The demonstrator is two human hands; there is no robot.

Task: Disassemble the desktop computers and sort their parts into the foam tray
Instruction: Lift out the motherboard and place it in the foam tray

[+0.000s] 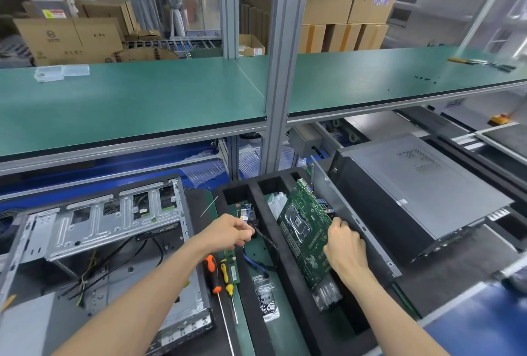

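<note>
Taking the black foam tray (288,244) as the landmark: at its near end, the narrow left compartment holds a small bag of dark screws (266,298), with blue and black cables (256,261) coiled just beyond it. On the table strip just left of the tray lie an orange-handled screwdriver (212,274), a yellow-handled one (226,276) and a green memory stick (233,266), all running along the tray's length.

The right hand (346,250) is over the tray's wide right compartment, its grip curled on the right edge of the green motherboard (306,230). The board stands tilted in that compartment, its long axis following the tray from near to far, its lower end over some clear bags (326,294). The coming move looks like a lowering of the board flat into this slot, so the right hand, directly on it, does the work. The left hand (231,231), over the tray's left compartment, has its grip pinched on a black cable (256,227).

Left of the tray lies the stripped computer case (105,230). At the tray's far end two small pockets look empty. Right of the tray rests a closed desktop computer (422,193), not yet opened.
</note>
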